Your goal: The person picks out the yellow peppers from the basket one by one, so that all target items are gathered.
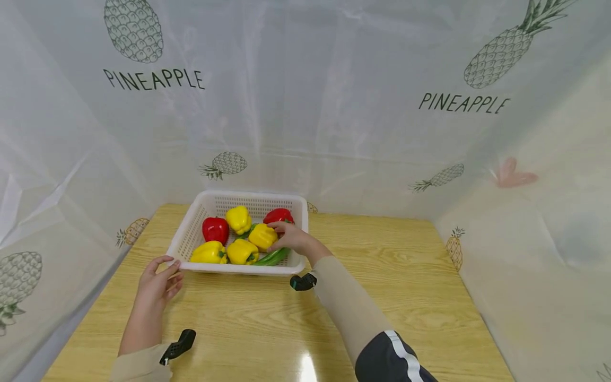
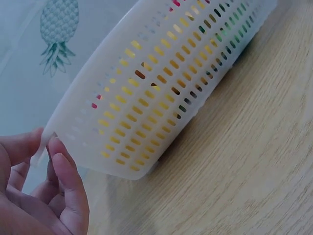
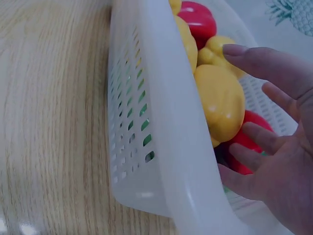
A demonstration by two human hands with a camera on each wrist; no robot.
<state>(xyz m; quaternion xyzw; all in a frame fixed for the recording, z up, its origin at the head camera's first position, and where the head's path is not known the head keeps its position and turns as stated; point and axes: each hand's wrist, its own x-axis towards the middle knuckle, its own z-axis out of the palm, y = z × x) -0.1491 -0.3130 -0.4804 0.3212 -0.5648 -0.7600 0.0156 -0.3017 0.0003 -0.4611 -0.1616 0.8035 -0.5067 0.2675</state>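
Observation:
A white plastic basket (image 1: pixel 234 268) on the table holds several yellow bell peppers (image 1: pixel 209 253), two red bell peppers (image 1: pixel 216 229) and a long green vegetable (image 1: pixel 273 258). At the basket's front left corner, my left hand (image 1: pixel 159 284) pinches the rim between thumb and fingers; the left wrist view shows this grip on the basket wall (image 2: pixel 122 98). My right hand (image 1: pixel 295 239) reaches into the right side. Its spread fingers and thumb surround a yellow bell pepper (image 3: pixel 220 103). The thumb looks apart from that pepper, while the fingers lie near a red one (image 3: pixel 249 142).
The basket stands toward the back left of the wooden table (image 1: pixel 382 276). A translucent sheet with pineapple prints (image 1: pixel 305 106) hangs behind the table and along both sides. Black wrist cameras (image 1: pixel 179 346) sit on both forearms.

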